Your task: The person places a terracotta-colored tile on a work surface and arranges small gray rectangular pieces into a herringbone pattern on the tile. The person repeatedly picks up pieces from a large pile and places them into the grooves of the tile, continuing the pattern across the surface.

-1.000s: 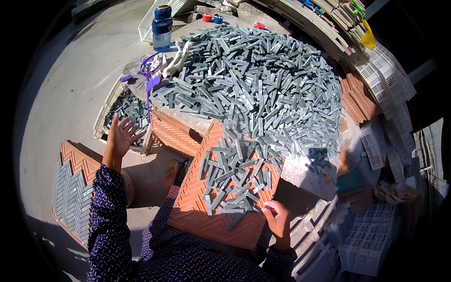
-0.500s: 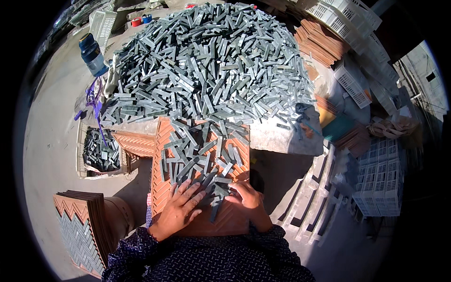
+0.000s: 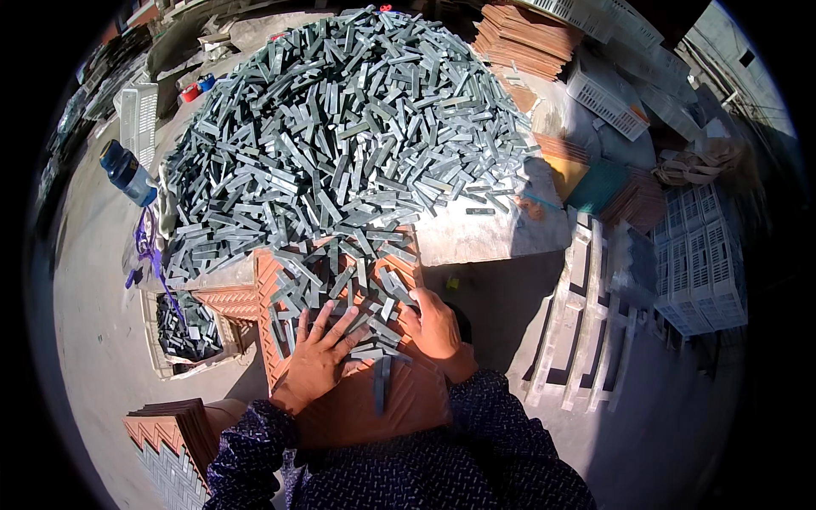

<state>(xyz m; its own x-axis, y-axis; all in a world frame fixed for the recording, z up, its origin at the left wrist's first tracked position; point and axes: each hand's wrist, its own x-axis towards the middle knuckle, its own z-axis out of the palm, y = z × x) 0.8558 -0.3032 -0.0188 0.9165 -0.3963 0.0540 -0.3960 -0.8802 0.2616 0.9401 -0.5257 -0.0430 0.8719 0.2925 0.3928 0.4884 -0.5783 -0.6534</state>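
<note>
A terracotta-coloured board [image 3: 361, 421] with slanting herringbone grooves lies in front of me, its upper part strewn with loose grey-green stone strips [image 3: 336, 280]. My left hand [image 3: 316, 361] rests palm down on the left part of these strips, fingers spread. At the board's right edge is my right hand [image 3: 438, 327], cupped with bent fingers; thumb and forefinger are apart beside the strips, and no strip shows between them. Its other fingers are hidden. Two dark strips [image 3: 382, 384] lie lengthwise on the board between and below my hands.
Beyond the board rises a large heap of stone strips [image 3: 340, 136] on a pale slab [image 3: 501, 234]. A crate [image 3: 155, 344] of strips and stacked boards [image 3: 183, 425] stand left. A blue bottle [image 3: 127, 174] is farther left. Right are a pallet [image 3: 571, 314] and white crates [image 3: 701, 255].
The view has shifted. My right hand has moved up along the board's right edge, its thumb and forefinger no longer at the strip it was touching. My left hand remains spread on the strips.
</note>
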